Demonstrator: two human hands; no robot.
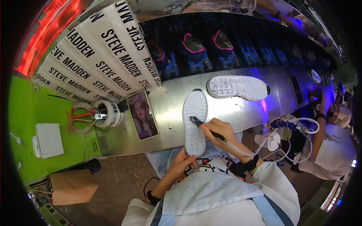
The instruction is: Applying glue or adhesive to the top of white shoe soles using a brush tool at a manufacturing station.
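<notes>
Left fingers partly hidden under white sole; right fingers cover part of dark tool.

A printed white carton stands upper left; a lit phone, left of centre; a brown paper bag, lower left.

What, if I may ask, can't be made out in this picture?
All in the head view:
The far face of the sole in the left hand: turned away from the camera.
Part of the tool: covered by the right hand.
The lower shirt: cut off by the bottom edge.
The white oval thing, far right: too small to identify.
</notes>
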